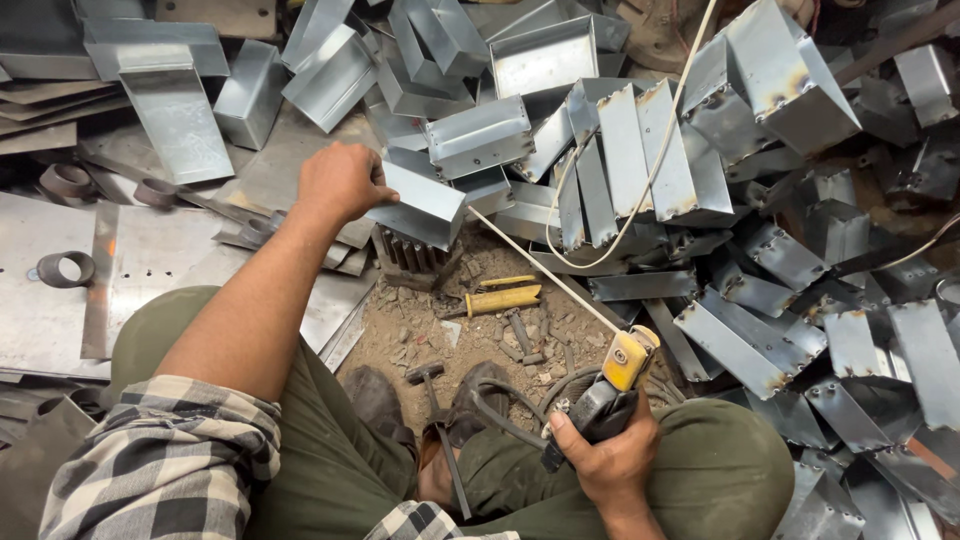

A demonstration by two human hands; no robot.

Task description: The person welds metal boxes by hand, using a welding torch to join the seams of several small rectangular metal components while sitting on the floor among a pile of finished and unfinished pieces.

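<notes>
Gripping a folded grey sheet-metal box [428, 205] in the left hand [340, 180] and a yellow-tipped welding electrode holder [615, 385] in the right hand [610, 455], the person seems midway, with scorch-marked boxes [745, 345] already piled alongside.

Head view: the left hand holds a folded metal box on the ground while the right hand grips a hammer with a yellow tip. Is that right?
Not quite. In the head view the right hand grips a welding electrode holder with a yellow tip and a thin rod clamped in it, not a hammer. A hammer lies untouched on the ground. The left hand does hold the folded metal box.

hammer [425, 374], metal rings [66, 268] — dirt floor [470, 335]
</notes>
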